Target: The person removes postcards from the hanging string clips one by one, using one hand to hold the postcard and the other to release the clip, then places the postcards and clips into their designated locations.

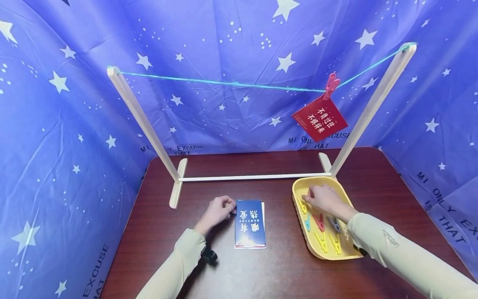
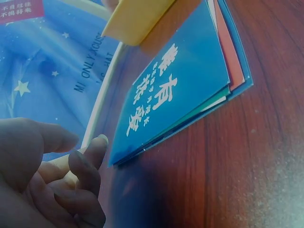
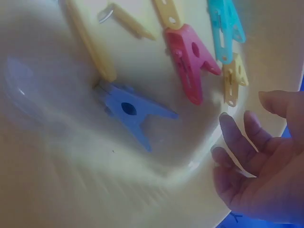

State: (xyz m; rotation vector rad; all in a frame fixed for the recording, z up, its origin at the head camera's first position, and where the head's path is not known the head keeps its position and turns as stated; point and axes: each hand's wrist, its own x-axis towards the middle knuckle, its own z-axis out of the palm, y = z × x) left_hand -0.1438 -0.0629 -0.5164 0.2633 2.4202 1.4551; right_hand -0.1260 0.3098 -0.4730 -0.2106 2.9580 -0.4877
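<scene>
My left hand (image 1: 220,209), fingers loosely bent, rests at the upper left corner of a small stack of cards (image 1: 249,237). A blue card with white characters (image 2: 190,61) tops the stack; red and green edges show beneath. Nothing is gripped there, and whether a fingertip touches the stack I cannot tell. Over the far end of a yellow tray (image 1: 310,180) is my right hand (image 1: 323,198), its fingers parted beside a yellow clothespin (image 3: 232,83). Red (image 3: 185,61), teal (image 3: 221,33) and grey-blue (image 3: 130,109) clothespins lie nearby in the tray, with more yellow ones.
Behind the cards stands a wooden frame (image 1: 145,124) with a green string (image 1: 224,83) between its posts. A pink clothespin (image 1: 330,86) holds a red card (image 1: 320,118) on the string, toward the right post. Blue star-patterned cloth (image 1: 231,45) surrounds the brown table (image 1: 276,274).
</scene>
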